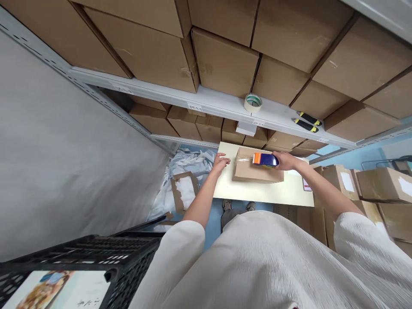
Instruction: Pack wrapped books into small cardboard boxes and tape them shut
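Note:
A closed brown cardboard box (pixel 254 173) lies on the pale yellow board (pixel 260 191) in front of me, with clear tape at the left part of its top. My right hand (pixel 283 161) grips a blue tape dispenser (pixel 268 160), whose orange end rests at or just above the box top. Left of the box, my left hand (pixel 221 162) hovers over the board's left edge, fingers apart and holding nothing. A phone (pixel 306 185) lies at the board's right end.
Shelves (pixel 219 107) full of cardboard boxes stand ahead, bearing a tape roll (pixel 252 103) and two black-yellow cutters (pixel 305 125). Stacked boxes (pixel 375 184) are at right. A black crate (pixel 77 253) is lower left; white packing material (pixel 185 165) lies on the left floor.

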A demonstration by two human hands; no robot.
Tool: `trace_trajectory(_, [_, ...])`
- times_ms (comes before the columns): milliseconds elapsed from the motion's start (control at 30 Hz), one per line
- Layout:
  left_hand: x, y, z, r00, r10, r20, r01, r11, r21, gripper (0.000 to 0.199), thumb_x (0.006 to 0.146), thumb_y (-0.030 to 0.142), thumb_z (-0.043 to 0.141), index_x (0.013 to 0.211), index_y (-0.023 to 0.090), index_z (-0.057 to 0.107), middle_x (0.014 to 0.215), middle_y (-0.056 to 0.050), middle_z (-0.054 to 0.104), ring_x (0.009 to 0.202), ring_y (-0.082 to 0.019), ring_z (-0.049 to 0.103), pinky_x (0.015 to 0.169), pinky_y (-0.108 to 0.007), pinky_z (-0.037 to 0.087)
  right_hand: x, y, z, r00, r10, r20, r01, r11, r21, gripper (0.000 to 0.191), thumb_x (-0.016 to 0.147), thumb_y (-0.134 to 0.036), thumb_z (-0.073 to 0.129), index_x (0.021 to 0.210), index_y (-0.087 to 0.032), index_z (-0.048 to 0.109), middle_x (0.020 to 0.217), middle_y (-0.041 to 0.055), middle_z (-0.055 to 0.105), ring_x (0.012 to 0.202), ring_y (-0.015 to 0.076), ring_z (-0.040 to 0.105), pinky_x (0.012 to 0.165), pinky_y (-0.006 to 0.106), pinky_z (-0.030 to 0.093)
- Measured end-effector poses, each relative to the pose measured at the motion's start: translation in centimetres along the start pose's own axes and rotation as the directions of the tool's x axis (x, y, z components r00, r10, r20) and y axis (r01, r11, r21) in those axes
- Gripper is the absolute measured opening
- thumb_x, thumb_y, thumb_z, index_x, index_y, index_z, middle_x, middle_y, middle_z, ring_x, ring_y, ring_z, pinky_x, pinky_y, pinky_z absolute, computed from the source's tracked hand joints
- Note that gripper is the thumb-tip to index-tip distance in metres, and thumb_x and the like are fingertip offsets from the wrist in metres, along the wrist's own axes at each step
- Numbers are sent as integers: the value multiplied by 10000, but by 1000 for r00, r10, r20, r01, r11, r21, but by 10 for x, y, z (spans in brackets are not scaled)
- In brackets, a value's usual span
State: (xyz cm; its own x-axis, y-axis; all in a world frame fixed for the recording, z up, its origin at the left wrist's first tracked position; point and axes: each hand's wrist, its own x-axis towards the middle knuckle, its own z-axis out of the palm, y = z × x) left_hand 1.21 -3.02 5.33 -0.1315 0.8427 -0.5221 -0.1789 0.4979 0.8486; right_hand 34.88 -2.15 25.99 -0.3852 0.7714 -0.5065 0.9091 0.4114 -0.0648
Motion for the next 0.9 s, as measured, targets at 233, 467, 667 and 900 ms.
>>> trace_trajectory(233, [-10, -18, 28, 997, 64, 50, -63, 998, -15, 387, 688, 258, 764, 993, 254, 526, 694, 70, 636, 705, -153, 645, 757, -271, 470, 1, -2, 0, 1000, 9, 0, -9, 1000, 8, 437, 831, -359, 818, 1210, -261, 624, 1184, 109, 788, 1025, 314, 729, 778, 339, 493])
trace_trajectory(467, [-12, -10, 5, 996, 90, 28, -88, 994, -63, 413, 695, 214, 777, 1061, 235, 588, 777, 45, 696, 714, -148, 650, 744, -267, 492, -1, -5, 0, 1000, 30, 3, -30, 1000, 4, 455, 829, -374, 819, 1224, -248, 633, 1182, 122, 789, 1024, 321, 731, 773, 345, 492])
trace_trajectory(667, [-15, -6, 6, 993, 99, 59, -98, 995, -23, 366, 718, 174, 762, 1033, 229, 585, 758, 42, 684, 747, -155, 663, 841, -301, 527, 0, -6, 1, 999, 34, -7, -34, 999, 25, 455, 815, -361, 824, 1217, -251, 643, 1143, 109, 802, 1009, 323, 735, 760, 347, 483])
trace_trajectory(900, [-29, -21, 29, 953, 294, -72, -267, 930, 253, 260, 775, 176, 739, 977, 255, 594, 1006, -36, 684, 915, -217, 700, 962, -370, 555, 1, -5, 6, 999, 36, -14, -36, 999, 7, 450, 817, -368, 825, 1207, -248, 636, 1149, 112, 802, 1021, 326, 733, 766, 348, 481])
